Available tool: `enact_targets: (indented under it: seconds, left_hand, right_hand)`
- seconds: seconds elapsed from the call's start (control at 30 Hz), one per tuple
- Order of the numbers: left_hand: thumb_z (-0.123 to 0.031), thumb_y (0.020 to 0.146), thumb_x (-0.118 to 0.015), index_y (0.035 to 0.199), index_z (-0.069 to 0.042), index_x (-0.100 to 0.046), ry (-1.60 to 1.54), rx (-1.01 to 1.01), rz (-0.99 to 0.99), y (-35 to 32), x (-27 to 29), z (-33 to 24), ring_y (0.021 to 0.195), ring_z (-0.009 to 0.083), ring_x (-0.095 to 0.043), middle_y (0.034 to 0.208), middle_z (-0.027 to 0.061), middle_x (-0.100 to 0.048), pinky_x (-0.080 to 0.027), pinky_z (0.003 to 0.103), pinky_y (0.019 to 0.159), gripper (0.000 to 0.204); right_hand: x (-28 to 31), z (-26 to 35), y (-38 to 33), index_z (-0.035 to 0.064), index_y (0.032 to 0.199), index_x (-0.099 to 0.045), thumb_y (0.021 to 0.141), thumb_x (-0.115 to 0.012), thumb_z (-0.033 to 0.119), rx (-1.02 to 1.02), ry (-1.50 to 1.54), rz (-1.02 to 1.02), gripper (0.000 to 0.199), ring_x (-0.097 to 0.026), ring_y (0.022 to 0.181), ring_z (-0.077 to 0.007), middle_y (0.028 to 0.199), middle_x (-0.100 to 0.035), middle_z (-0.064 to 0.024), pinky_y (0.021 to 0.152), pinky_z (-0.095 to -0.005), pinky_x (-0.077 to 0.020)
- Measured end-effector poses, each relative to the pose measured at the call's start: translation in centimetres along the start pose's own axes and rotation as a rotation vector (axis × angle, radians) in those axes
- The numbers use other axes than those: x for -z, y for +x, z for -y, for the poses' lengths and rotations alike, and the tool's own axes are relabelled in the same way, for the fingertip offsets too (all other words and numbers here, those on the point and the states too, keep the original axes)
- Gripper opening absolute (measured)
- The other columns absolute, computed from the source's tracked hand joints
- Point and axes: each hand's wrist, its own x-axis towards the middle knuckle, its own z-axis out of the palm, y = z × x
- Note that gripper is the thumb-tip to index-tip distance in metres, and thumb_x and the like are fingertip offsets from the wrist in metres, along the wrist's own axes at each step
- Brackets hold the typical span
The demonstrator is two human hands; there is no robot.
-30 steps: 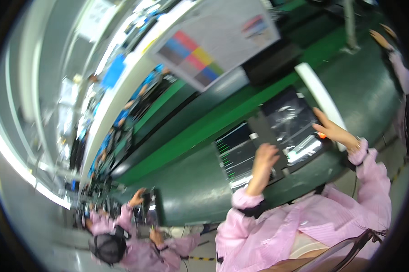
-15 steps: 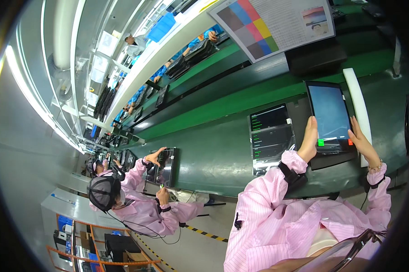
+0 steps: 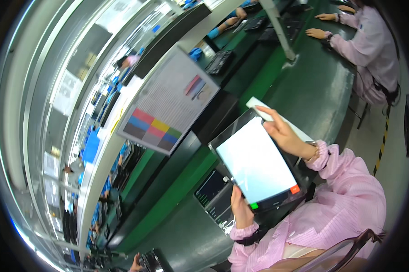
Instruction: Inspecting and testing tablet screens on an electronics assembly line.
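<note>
A flat black-framed tablet (image 3: 259, 158) lies tilted in front of me, its screen glowing nearly white. A green square and a red square mark its two near corners. My left hand (image 3: 241, 209) grips the left edge near the green corner, fingers partly hidden behind it. Higher up the opposite edge, my right hand (image 3: 286, 133) is closed on the border, with the thumb by the screen and the index finger stretched toward the far corner. Beside my left hand, dark panels (image 3: 209, 192) with small green lines of text rest on the green bench, partly covered by the tablet.
A white strip (image 3: 284, 119) runs behind my right hand. A sheet with coloured squares (image 3: 168, 99) stands beyond the tablet, next to a black box (image 3: 218, 115). A co-worker in pink (image 3: 372, 50) sits at the far right; another person's hand (image 3: 136, 263) shows at the lower left.
My view has swung to the right and tilted. The tablet's screen went from blue-grey to near white. My right hand moved from the tablet's near corner up its side toward the far corner.
</note>
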Motion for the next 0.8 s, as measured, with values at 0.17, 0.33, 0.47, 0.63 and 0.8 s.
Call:
enact_targets:
  seconds: [0.17,0.33,0.47,0.63,0.8]
  left_hand:
    - [-0.023,0.098,-0.040,0.128,0.001,-0.045,0.091,-0.089,-0.043,-2.3,1.8,-0.8,0.109,0.0167,-0.052,0.121,0.0076,-0.055,-0.040,0.030,0.093,0.039]
    - [-0.021,0.097,-0.039,0.122,0.000,-0.050,0.159,-0.201,-0.154,-4.5,2.7,-0.8,0.105,0.0182,-0.053,0.116,0.0082,-0.056,-0.043,0.031,0.090,0.034]
    - [-0.017,0.096,-0.038,0.120,0.000,-0.051,0.108,-0.233,-0.204,-5.5,4.3,-0.6,0.105,0.0177,-0.054,0.116,0.0083,-0.056,-0.044,0.029,0.089,0.032]
    - [-0.020,0.095,-0.043,0.118,0.002,-0.052,0.000,-0.185,-0.173,-5.8,7.7,0.4,0.108,0.0184,-0.052,0.117,0.0078,-0.056,-0.037,0.032,0.096,0.032]
    - [-0.019,0.095,-0.045,0.113,0.001,-0.054,-0.015,-0.220,-0.246,-5.8,7.1,0.4,0.105,0.0177,-0.053,0.114,0.0076,-0.056,-0.037,0.032,0.095,0.028]
  right_hand:
    - [-2.4,3.1,-0.3,0.0112,0.140,-0.034,0.097,-0.043,0.016,0.088,0.091,-0.021,0.044,-0.038,0.060,-0.0015,0.064,-0.045,0.0048,0.058,-0.0179,-0.0343]
    - [-4.5,3.6,-0.7,0.0100,0.136,-0.038,0.099,-0.040,0.021,0.067,0.341,0.077,0.038,-0.037,0.057,0.0005,0.066,-0.048,0.0071,0.053,-0.0163,-0.0304]
    - [-5.0,5.5,-0.9,0.0097,0.119,-0.049,0.100,-0.041,0.022,-0.149,0.462,0.305,0.024,-0.038,0.057,0.0013,0.075,-0.050,0.0076,0.050,-0.0153,-0.0297]
    - [-6.1,4.9,-1.1,0.0081,0.111,-0.050,0.099,-0.043,0.019,-0.113,0.452,0.264,0.018,-0.043,0.058,0.0010,0.076,-0.053,0.0062,0.049,-0.0155,-0.0329]
    - [-5.9,5.7,-1.4,0.0061,0.115,-0.047,0.097,-0.046,0.013,-0.094,0.359,0.303,0.019,-0.049,0.052,-0.0026,0.073,-0.055,0.0008,0.046,-0.0174,-0.0375]
